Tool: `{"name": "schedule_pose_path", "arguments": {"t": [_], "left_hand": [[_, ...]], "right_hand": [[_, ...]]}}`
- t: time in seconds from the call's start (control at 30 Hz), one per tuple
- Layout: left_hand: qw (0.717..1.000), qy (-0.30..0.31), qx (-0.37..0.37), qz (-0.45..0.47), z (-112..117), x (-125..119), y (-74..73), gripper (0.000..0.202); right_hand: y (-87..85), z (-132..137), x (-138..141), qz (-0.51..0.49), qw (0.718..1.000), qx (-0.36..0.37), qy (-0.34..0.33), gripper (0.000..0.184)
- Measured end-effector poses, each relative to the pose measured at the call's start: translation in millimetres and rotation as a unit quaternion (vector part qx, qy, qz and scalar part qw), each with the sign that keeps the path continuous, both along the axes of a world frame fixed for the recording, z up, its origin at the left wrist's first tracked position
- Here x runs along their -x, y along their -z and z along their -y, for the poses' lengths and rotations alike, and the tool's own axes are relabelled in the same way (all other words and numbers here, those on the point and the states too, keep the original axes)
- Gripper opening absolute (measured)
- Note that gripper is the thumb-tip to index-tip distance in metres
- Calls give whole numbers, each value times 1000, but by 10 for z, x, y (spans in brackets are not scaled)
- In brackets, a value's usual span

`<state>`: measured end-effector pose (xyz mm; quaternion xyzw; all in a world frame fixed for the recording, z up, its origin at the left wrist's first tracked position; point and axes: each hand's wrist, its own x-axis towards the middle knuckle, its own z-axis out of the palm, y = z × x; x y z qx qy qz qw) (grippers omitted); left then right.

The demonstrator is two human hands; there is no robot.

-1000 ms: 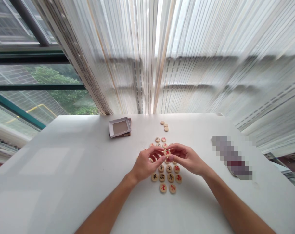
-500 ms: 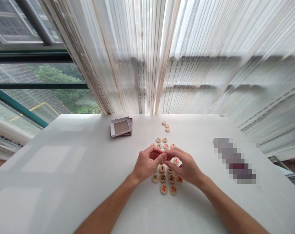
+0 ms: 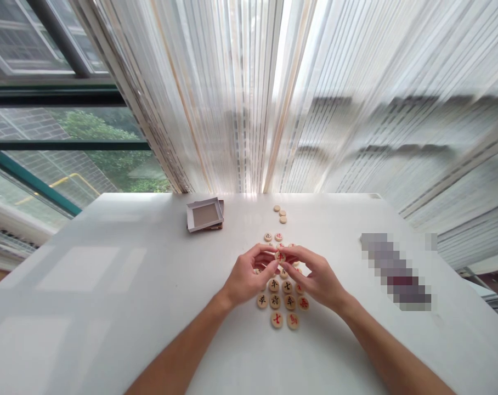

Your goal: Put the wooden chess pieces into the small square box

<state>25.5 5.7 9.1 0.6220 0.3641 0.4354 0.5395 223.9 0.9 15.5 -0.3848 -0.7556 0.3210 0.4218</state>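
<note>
A round wooden Chinese chess piece (image 3: pixel 280 257) with a red character is pinched between the fingertips of both hands, its marked face towards me. My left hand (image 3: pixel 248 277) grips it from the left with thumb and fingers. From the right, my right hand (image 3: pixel 318 276) closes thumb and fingertips on the same piece. Below and around my hands lie several more pieces in rows, marked in black or red, such as a black-marked piece (image 3: pixel 275 301) and a red-marked piece (image 3: pixel 293 321). My fingers partly cover the middle rows.
Beyond the rows lie 3 pieces (image 3: pixel 282 213) with no marking visible. An open shallow box (image 3: pixel 205 215) stands at the back left of the white table (image 3: pixel 150 329). A blurred-out object (image 3: pixel 397 271) lies on the right. String curtains (image 3: pixel 249 109) hang behind the table.
The piece between my fingertips now shows its red-marked face, which was hidden before. My fingers have shifted around it. The rows on the table look the same.
</note>
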Motion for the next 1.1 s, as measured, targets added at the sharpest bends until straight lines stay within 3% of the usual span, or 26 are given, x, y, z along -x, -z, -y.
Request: {"name": "schedule_pose_path", "arguments": {"t": [0.5, 0.83, 1.1], "left_hand": [[998, -19, -48, -47, 26, 4, 14, 27], [995, 7, -81, -51, 42, -23, 27, 22], [998, 10, -55, -41, 29, -13, 20, 23]], "right_hand": [[-37, 7, 11, -34, 996, 81, 0, 24], [-42, -7, 17, -55, 990, 126, 22, 23], [-26, -11, -2, -57, 989, 138, 11, 21]]}}
